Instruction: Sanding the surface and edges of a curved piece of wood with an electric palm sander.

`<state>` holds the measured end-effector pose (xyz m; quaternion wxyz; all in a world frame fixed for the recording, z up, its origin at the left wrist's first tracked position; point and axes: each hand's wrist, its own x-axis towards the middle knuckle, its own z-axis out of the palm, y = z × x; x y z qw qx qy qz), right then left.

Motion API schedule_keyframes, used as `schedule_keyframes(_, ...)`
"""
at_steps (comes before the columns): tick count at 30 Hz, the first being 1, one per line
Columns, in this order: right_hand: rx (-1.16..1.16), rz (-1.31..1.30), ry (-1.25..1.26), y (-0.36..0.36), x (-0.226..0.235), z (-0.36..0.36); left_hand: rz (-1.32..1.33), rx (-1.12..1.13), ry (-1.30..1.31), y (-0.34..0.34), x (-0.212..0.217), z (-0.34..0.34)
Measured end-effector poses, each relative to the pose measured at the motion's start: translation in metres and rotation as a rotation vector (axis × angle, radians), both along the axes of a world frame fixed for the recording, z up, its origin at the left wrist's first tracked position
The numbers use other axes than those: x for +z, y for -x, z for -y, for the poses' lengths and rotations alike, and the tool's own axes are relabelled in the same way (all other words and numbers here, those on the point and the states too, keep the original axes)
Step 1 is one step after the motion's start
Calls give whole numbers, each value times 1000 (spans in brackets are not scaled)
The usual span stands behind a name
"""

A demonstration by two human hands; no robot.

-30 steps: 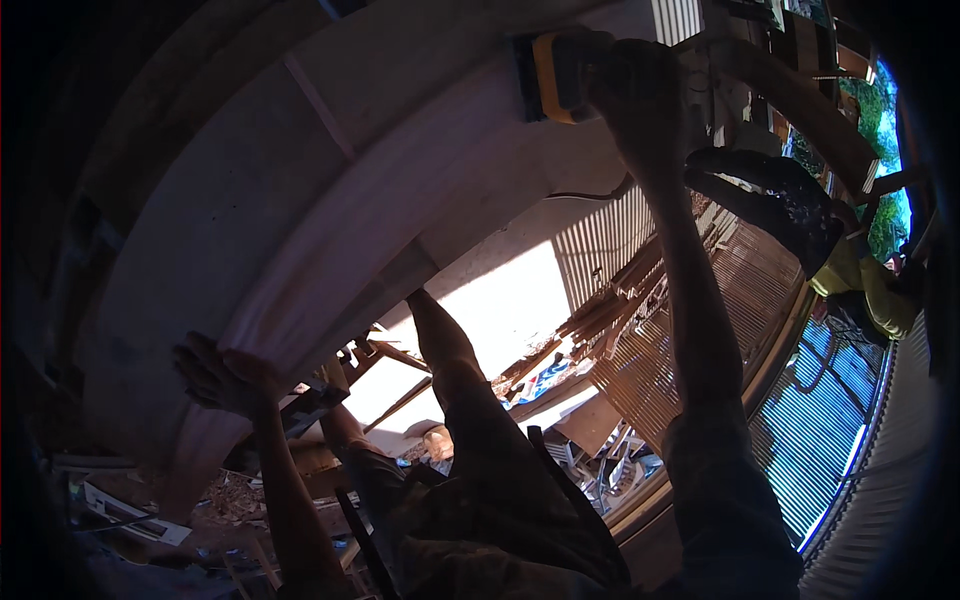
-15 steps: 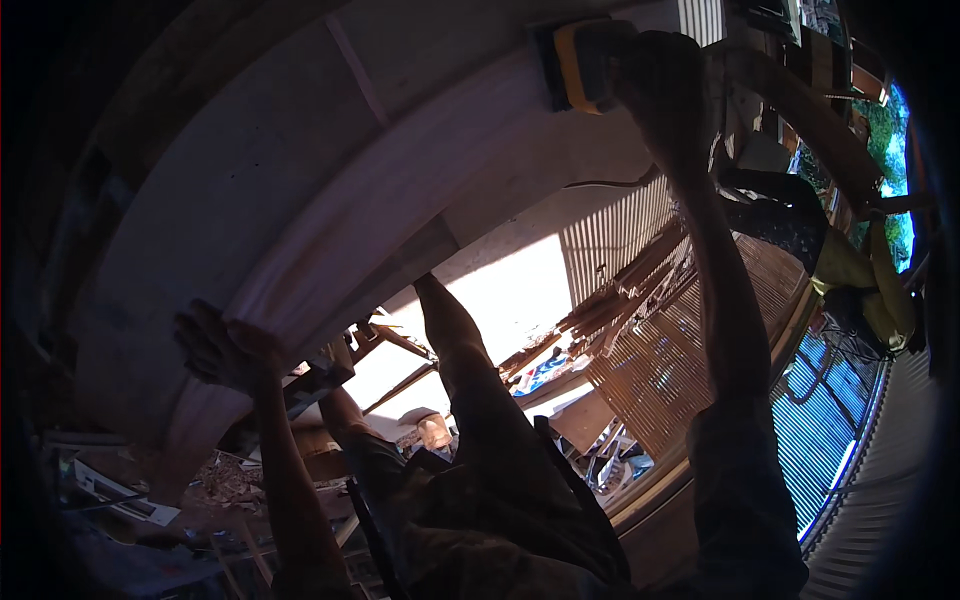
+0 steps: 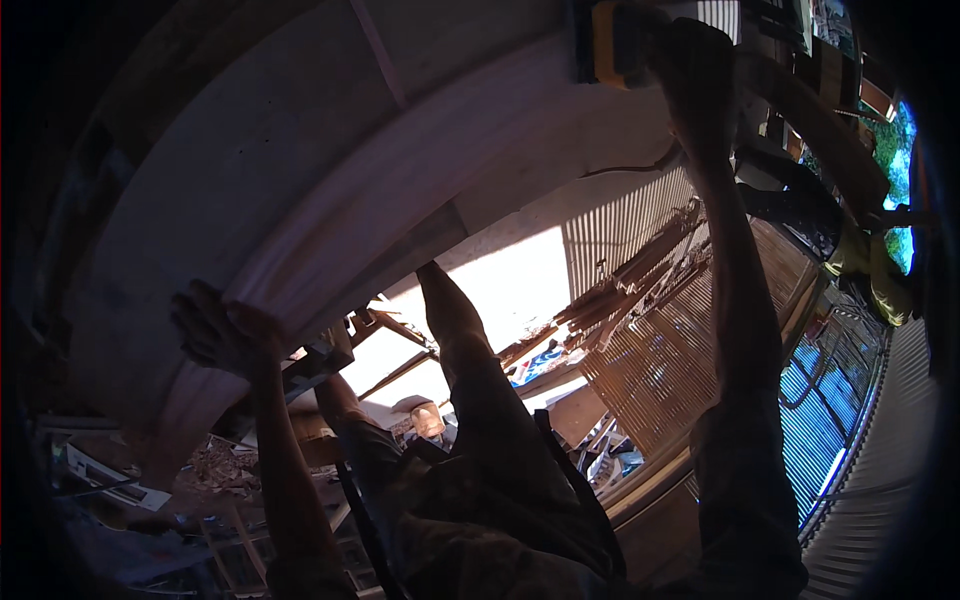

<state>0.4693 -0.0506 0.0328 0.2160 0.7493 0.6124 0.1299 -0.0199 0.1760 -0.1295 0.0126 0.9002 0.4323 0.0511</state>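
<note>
A long, curved wooden piece (image 3: 400,160) with a paler board surface beside it sweeps from the lower left to the upper right. At the top right, my right hand (image 3: 695,75) is closed round a dark, yellow-banded power sander (image 3: 607,45); its flat face is against the wood. A thin dark cord or strip (image 3: 635,170) runs near its wrist. Lower left, my left hand (image 3: 225,335) lies on the wood's near edge, fingers stretched out and apart, holding nothing. Deep shadow hides the fine detail of both hands.
My legs (image 3: 465,350) stand under the work, on a sunlit floor. Wood strips (image 3: 640,290) and a slatted panel (image 3: 670,350) lie to the right, with scraps and shavings (image 3: 235,465) at the lower left. Another person's yellowish clothing (image 3: 880,275) shows far right.
My right hand and the sander have shifted a little up and to the right along the wood. My left hand stays at nearly the same place on it.
</note>
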Motion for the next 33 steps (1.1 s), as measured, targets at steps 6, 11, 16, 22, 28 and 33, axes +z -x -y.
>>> schedule_keyframes(6,-513,-533,-483,144,-13,-59,21,-11,-44,-4,6,4)
schedule_keyframes(11,-481,-650,-328,146,-14,-71,-1,-25,-43,2,7,-1)
schedule_keyframes(16,-459,-637,-618,37,-14,-48,1,-32,-60,6,9,-5)
schedule_keyframes(22,92,33,20,-68,-13,13,-23,2,-43,-1,8,-1)
schedule_keyframes(28,-599,-526,-538,135,-12,-53,-36,4,-69,2,6,0)
schedule_keyframes(33,-383,-558,-451,168,-19,-37,-13,-41,-82,7,4,-4)
